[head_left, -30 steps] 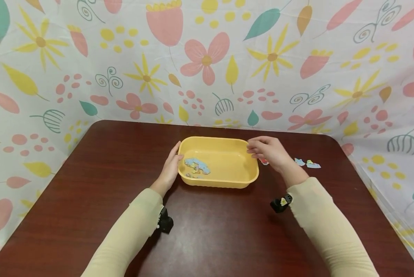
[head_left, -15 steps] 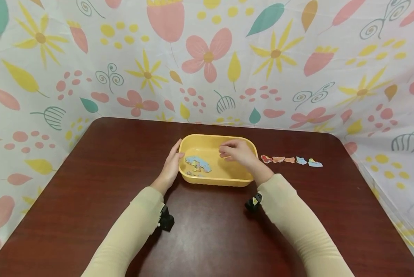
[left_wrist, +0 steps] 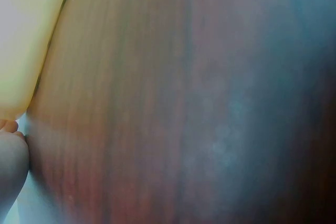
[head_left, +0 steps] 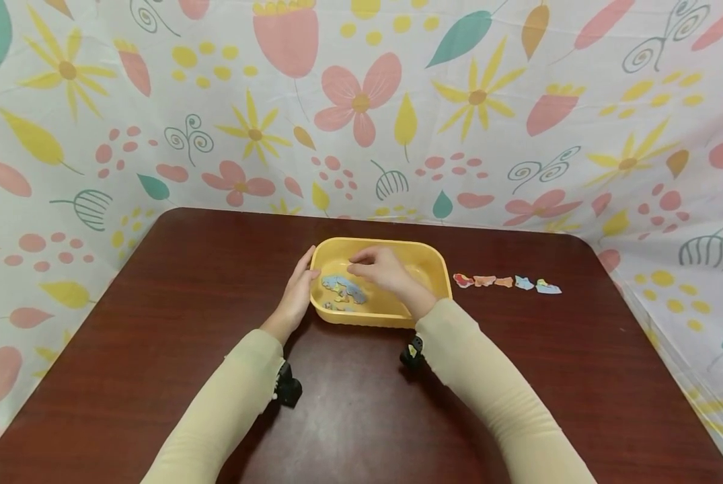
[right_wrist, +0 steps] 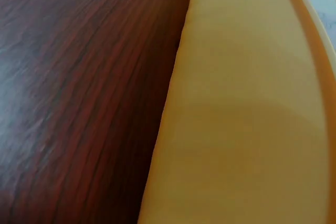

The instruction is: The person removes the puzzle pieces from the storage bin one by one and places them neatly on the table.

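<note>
The left hand (head_left: 292, 296) grips the left end of the yellow tub (head_left: 422, 316), thumb over its rim. The right hand (head_left: 382, 269) hangs over the tub, fingers bent; whether it pinches anything I cannot tell. Inside the tub, at its left end, lie patterned pieces (head_left: 352, 291), too overlapped to count. They look light, thin and stiff, probably best pinched by their edges; the tub seems light, rigid plastic, best held by the rim. Right of the tub, five cut-out pieces (head_left: 504, 282) line the worktop (head_left: 361, 410).
</note>
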Motion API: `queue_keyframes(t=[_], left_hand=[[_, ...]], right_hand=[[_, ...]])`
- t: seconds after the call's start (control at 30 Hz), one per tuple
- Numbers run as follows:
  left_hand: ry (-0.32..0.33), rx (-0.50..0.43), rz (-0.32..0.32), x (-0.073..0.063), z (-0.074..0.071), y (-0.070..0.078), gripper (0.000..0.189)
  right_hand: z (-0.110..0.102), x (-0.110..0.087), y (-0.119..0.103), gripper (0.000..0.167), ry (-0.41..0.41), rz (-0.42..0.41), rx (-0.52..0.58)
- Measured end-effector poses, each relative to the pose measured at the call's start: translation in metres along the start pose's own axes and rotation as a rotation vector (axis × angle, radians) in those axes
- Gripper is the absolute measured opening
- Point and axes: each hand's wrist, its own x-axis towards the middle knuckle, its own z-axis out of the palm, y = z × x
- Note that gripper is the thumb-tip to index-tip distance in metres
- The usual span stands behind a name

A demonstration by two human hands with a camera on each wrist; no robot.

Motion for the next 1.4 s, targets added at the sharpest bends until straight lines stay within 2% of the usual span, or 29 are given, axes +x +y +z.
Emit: queue_keyframes(t=[0.1, 0.2, 0.33, 0.6, 0.83, 0.9, 1.03, 1.2, 1.27, 1.4], left_hand=[[-0.005, -0.014, 0.007, 0.000, 0.000, 0.000, 0.057], [-0.023, -0.029, -0.008, -0.008, 0.001, 0.012, 0.057], [-0.043, -0.048, -0.028, -0.017, 0.002, 0.024, 0.058], [-0.011, -0.049, 0.002, 0.000, 0.000, 0.003, 0.057], [0.006, -0.038, 0.027, 0.000, 0.000, 0.001, 0.057], [0.009, -0.037, 0.024, -0.001, -0.001, 0.000, 0.057], [-0.008, -0.047, 0.006, -0.003, -0.001, -0.001, 0.056], [-0.006, -0.048, 0.004, -0.004, 0.000, -0.002, 0.057], [0.004, -0.044, 0.003, -0.003, 0.001, -0.001, 0.058], [0.015, -0.020, 0.006, -0.001, 0.001, 0.000, 0.059]], right_hand=[[0.008, 0.005, -0.004, 0.032, -0.005, -0.044, -0.108], [0.016, 0.009, -0.006, 0.032, -0.022, -0.060, -0.204], [0.023, 0.013, -0.007, 0.034, -0.055, -0.062, -0.273], [0.031, 0.018, -0.005, 0.038, -0.102, -0.026, -0.373], [0.037, 0.018, -0.004, 0.034, -0.126, -0.181, -0.621], [0.038, 0.016, -0.003, 0.032, -0.130, -0.188, -0.653], [0.038, 0.014, -0.002, 0.030, -0.119, -0.116, -0.608], [0.035, 0.012, -0.002, 0.027, -0.100, 0.017, -0.362], [0.033, 0.011, -0.003, 0.024, -0.078, 0.044, -0.285], [0.026, 0.010, -0.003, 0.019, -0.045, 0.047, -0.238]])
